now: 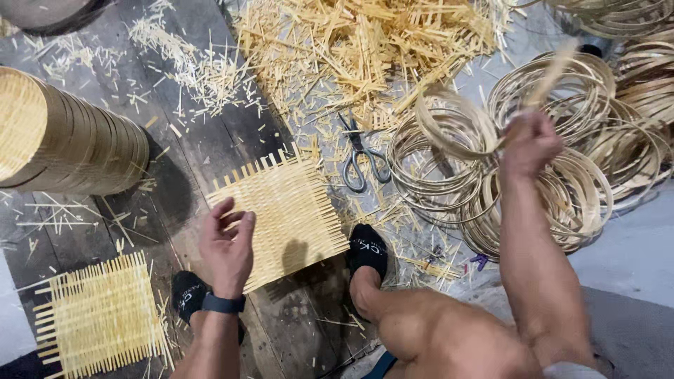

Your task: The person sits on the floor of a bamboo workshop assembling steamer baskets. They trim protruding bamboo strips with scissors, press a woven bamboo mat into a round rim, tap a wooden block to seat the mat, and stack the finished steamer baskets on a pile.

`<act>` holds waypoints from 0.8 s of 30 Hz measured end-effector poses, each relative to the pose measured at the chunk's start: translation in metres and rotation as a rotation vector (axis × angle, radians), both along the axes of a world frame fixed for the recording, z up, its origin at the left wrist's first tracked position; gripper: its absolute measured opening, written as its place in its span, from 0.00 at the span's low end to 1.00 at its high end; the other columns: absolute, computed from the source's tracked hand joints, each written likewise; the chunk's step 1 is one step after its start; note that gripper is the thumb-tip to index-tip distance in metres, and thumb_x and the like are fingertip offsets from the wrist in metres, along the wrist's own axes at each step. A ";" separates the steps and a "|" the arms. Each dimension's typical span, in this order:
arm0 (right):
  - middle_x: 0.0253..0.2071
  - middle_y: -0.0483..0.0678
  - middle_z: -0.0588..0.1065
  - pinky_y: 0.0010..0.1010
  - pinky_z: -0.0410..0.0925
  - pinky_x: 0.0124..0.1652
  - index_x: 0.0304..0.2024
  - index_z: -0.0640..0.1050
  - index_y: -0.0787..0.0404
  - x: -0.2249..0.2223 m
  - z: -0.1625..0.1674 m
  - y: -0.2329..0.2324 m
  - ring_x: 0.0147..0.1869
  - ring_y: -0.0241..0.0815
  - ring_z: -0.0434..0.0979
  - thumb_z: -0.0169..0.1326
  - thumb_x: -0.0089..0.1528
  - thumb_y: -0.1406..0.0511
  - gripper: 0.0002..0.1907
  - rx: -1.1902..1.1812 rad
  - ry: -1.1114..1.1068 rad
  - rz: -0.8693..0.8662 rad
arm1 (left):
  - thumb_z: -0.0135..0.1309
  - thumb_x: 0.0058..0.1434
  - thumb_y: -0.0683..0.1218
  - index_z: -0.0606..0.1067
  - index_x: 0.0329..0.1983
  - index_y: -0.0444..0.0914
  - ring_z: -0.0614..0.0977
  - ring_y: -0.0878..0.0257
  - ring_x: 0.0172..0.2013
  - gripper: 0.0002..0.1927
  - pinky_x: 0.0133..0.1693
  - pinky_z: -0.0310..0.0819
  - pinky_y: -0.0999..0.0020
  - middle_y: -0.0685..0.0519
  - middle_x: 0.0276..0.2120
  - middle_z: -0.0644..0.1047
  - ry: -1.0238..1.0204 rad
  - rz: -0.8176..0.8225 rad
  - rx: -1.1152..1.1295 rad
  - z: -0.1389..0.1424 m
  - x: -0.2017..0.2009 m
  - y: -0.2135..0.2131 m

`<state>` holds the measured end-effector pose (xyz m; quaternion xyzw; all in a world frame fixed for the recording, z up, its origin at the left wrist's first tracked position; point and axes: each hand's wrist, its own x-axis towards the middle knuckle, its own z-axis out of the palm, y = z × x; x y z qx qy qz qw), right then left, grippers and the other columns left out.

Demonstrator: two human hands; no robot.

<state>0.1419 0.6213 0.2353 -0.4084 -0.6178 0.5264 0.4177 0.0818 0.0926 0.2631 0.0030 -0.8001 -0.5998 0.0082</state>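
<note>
From the head view I see my left hand (226, 247) resting flat on the left edge of a square woven bamboo mat (284, 214) that lies on the dark wooden floor (203, 151) at the centre of the frame; its fingers (242, 228) are loosely curled, pressing on the weave rather than gripping it. My right hand (528, 144), in the upper right of the frame, is raised above a heap of bamboo hoops (583, 189) and is closed around one thin bamboo hoop (453, 126) lifted clear of the pile, the strip end sticking up past the knuckles (blurred, so I cannot tell its exact shape).

A pair of scissors (361, 158) lies on the floor between the mat and the hoops, just above the mat's upper right corner. Behind them, a large pile of bamboo offcuts (365, 42) fills the upper middle of the frame. A second woven mat (102, 316) lies at lower left, well apart from the first. A stack of round bamboo trays (63, 140) lies on its side at the left edge. Two feet in black socks (368, 253) sit just below the centre mat, one at each lower corner. A dark watch band (223, 304) circles my left wrist.
</note>
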 end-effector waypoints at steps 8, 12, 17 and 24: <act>0.32 0.48 0.79 0.27 0.75 0.33 0.41 0.81 0.66 0.004 0.117 -0.106 0.32 0.35 0.78 0.60 0.64 0.70 0.05 0.011 -0.169 0.741 | 0.58 0.69 0.45 0.75 0.61 0.34 0.81 0.59 0.55 0.19 0.56 0.78 0.65 0.47 0.56 0.79 0.279 -0.334 0.054 0.058 0.019 0.083; 0.31 0.46 0.82 0.29 0.77 0.35 0.39 0.85 0.64 -0.012 0.168 -0.211 0.34 0.37 0.82 0.64 0.60 0.66 0.08 -0.065 -0.132 1.151 | 0.51 0.71 0.43 0.72 0.63 0.29 0.78 0.55 0.56 0.20 0.56 0.74 0.63 0.42 0.57 0.77 0.295 -0.406 0.323 0.083 0.045 0.134; 0.30 0.49 0.73 0.39 0.66 0.39 0.37 0.82 0.65 -0.036 0.220 -0.231 0.38 0.47 0.70 0.65 0.58 0.53 0.20 1.197 0.023 1.039 | 0.53 0.72 0.45 0.77 0.60 0.31 0.67 0.73 0.24 0.18 0.25 0.59 0.77 0.56 0.30 0.74 -0.243 -0.225 0.743 0.095 0.037 0.105; 0.39 0.48 0.73 0.38 0.69 0.42 0.39 0.79 0.62 -0.076 0.209 -0.261 0.45 0.49 0.73 0.63 0.59 0.63 0.11 1.286 0.147 1.376 | 0.51 0.69 0.44 0.80 0.47 0.32 0.63 0.74 0.16 0.12 0.17 0.51 0.78 0.58 0.21 0.69 -0.707 -0.245 1.015 0.098 0.015 0.035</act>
